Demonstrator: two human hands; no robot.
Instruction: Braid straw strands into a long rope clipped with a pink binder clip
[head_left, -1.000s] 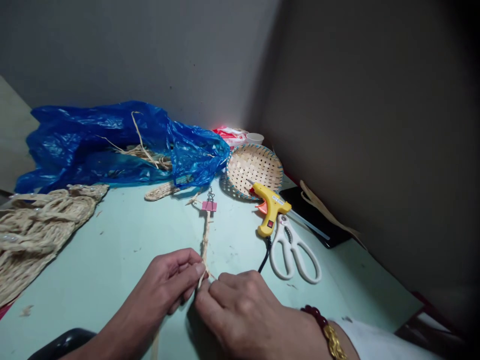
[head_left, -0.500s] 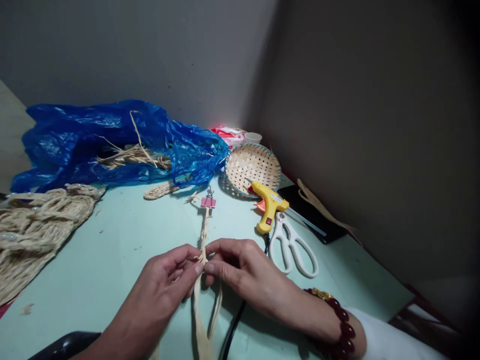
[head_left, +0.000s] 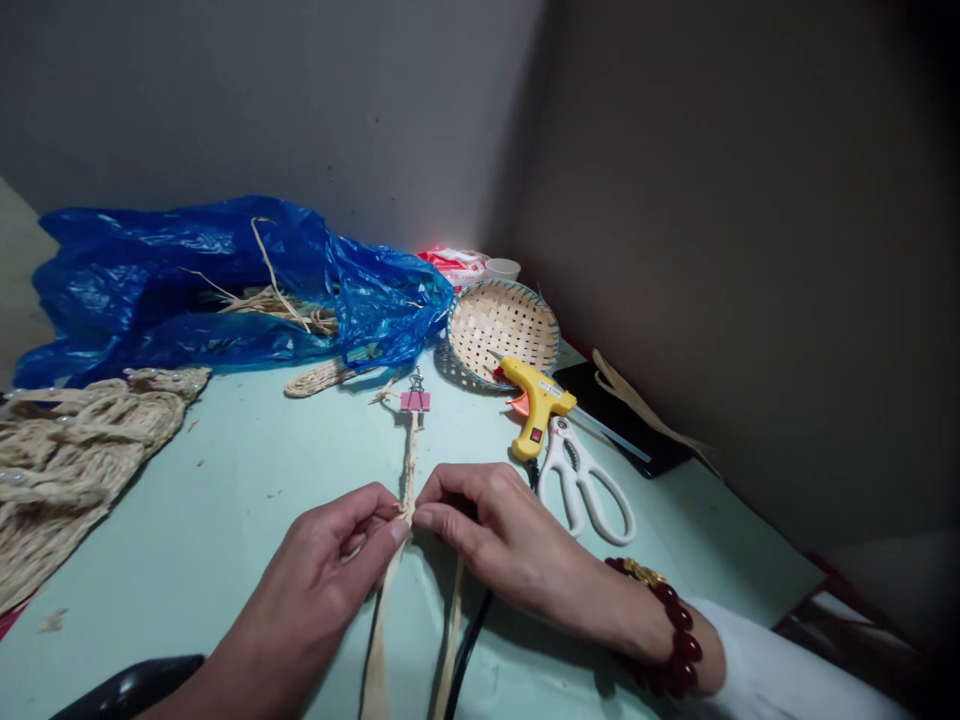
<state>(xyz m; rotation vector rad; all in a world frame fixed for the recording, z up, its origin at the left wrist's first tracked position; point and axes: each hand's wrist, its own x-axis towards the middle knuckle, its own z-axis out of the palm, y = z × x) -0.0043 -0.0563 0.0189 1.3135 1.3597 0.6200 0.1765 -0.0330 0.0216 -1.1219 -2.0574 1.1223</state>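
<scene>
Straw braid (head_left: 410, 465) sits pinched in the fingers of my left hand (head_left: 322, 575) and right hand (head_left: 506, 525); I should pull evenly against the pink clip (head_left: 415, 401), strands (head_left: 376, 640) flat.

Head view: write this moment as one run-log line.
left hand: pinching narrow tan fibre strand | right hand: pinching strand, opposite side | pink metal binder clip: clamped on strand beyond hands

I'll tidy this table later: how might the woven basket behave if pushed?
The woven basket is probably light, its weave being full of holes. It could rock or tip, since it looks tilted, and its round rim might roll.
</scene>
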